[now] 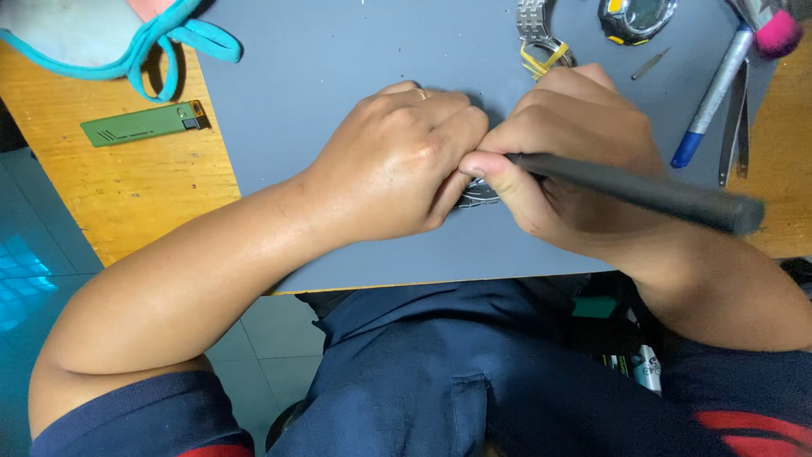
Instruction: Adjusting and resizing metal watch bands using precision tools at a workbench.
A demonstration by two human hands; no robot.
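A: Left hand (397,165)?
B: Curled into a loose fist on the grey mat (338,59), fingers pressed together, knuckles meeting those of the right hand (575,161). Clamped down over a small metal part (476,193), mostly hidden; only a ribbed dark-silver edge visible below the thumb.

A: Right hand?
B: Fingers folded tight, thumb and forefinger pinching a long dark-grey tool handle (643,193). Handle running out past the wrist; working tip buried between the two hands, not visible.

A: Beyond the fingertips?
B: Steel watch bracelet (534,30) with a yellow band just past the right knuckles. Watch case (636,17) with yellow trim farther out. Small metal pin (650,63) near it. Blue-tipped pen (715,93) and tweezers (737,118) well off the right hand's outer side.

A: Left hand's outer side?
B: Green lighter (144,124) on the wooden table (127,195), well apart. Teal-edged face mask (101,38) beyond it.
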